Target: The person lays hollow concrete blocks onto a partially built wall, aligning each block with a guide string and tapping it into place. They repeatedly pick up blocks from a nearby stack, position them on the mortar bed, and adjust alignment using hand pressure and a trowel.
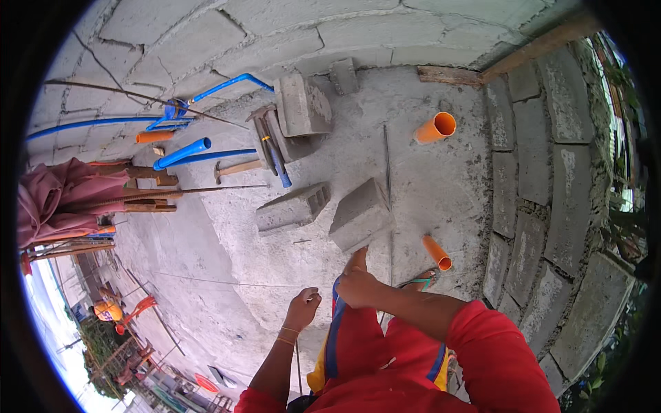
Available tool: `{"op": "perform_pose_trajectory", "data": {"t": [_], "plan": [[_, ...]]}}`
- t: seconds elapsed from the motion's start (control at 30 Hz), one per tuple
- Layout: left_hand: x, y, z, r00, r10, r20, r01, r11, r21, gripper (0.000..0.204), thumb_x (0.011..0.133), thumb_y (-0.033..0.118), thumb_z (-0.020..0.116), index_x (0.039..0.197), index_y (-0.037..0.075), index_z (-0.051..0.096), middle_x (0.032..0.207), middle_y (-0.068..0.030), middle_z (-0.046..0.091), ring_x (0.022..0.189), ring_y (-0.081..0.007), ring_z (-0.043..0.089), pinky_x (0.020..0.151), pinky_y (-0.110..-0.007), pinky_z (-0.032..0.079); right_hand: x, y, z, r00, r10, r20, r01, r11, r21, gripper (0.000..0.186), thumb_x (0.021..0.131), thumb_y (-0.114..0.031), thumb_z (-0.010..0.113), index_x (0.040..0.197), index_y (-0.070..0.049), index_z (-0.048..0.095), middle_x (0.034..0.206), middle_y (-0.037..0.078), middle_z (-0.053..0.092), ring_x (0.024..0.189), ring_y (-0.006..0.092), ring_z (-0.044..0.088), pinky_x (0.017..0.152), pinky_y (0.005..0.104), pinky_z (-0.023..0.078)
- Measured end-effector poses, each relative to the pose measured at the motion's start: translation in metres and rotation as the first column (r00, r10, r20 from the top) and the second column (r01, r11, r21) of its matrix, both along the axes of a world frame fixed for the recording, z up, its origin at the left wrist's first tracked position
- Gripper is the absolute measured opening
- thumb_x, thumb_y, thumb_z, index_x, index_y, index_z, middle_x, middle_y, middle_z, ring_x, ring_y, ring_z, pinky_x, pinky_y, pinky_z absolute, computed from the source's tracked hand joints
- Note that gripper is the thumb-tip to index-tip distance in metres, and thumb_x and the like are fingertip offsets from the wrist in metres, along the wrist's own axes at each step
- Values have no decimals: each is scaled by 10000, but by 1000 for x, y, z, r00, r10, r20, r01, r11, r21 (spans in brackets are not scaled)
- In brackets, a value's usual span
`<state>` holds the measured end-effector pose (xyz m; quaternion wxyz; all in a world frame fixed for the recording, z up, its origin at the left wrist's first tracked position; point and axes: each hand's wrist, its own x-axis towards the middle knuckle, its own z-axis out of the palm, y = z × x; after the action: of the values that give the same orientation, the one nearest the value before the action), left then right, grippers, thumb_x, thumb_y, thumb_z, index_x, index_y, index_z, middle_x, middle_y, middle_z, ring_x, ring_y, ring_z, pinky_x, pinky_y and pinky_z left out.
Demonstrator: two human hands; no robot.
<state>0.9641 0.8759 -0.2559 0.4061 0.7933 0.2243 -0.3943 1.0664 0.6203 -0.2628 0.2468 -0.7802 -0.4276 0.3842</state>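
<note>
My left hand (pixel 301 310) is closed, raised over the grey floor left of my knee. A thin line (pixel 227 281) runs across the floor toward it; whether the fingers hold it I cannot tell. My right hand (pixel 357 286) is closed in front of my left leg, and anything inside it is hidden. Just beyond it a concrete block (pixel 361 215) sits tilted toward me. Another hollow block (pixel 295 208) lies to its left. Behind that one block, a larger concrete block (pixel 301 107) rests with two hammers, one a claw hammer (pixel 270 146), the other a wooden-handled hammer (pixel 237 168).
Orange pipes stand up from the floor, one far (pixel 435 128) and one near my sandalled foot (pixel 438 252). Blue pipes (pixel 182 153) lie by the back wall. A block wall (pixel 533 151) closes the right. A thin rod (pixel 387 165) extends past the tilted block. Someone works far left.
</note>
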Motion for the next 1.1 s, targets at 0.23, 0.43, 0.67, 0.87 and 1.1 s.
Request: {"op": "perform_pose_trajectory", "data": {"t": [0.23,0.43,0.67,0.87,1.1], "plan": [[-162,65,-5,920,391,-16,-377,896,235,380,970,214,645,1258,-28,693,1020,-162,769,927,-252,746,860,-361,581,11,149,-173,867,497,-34,-459,770,-442,293,950,-287,591,1094,-78,736,1159,122,722,1112,299,673,977,464,516],[-266,32,-3,832,525,-181,-464,836,291,375,940,259,660,1185,-16,729,1045,-215,770,991,-345,751,898,-434,589,-41,119,-321,930,334,-155,-332,576,-747,416,1048,-343,462,1306,-100,679,1345,119,667,1276,291,612,1088,430,466],[-256,19,-17,730,657,-189,-647,753,118,329,951,222,684,1194,2,719,1104,-193,771,1014,-335,759,895,-414,597,-78,59,-420,997,29,-65,-71,369,-927,509,1101,-370,408,1495,-103,588,1542,103,574,1434,276,519,1191,401,392],[-212,55,-11,779,624,-62,-617,780,109,325,977,175,644,1212,-44,694,996,-153,775,867,-222,765,815,-342,601,-30,46,-366,703,697,-142,-279,87,-956,513,1040,-323,522,1493,-88,573,1490,105,595,1365,270,552,1156,424,382],[-121,67,19,962,273,11,-272,954,123,367,956,212,703,1251,-6,678,1155,-211,748,979,-332,756,852,-419,607,112,-25,-140,870,491,49,-283,578,-766,290,939,-261,640,1143,-114,786,1151,95,778,1037,263,737,912,414,483]]}}
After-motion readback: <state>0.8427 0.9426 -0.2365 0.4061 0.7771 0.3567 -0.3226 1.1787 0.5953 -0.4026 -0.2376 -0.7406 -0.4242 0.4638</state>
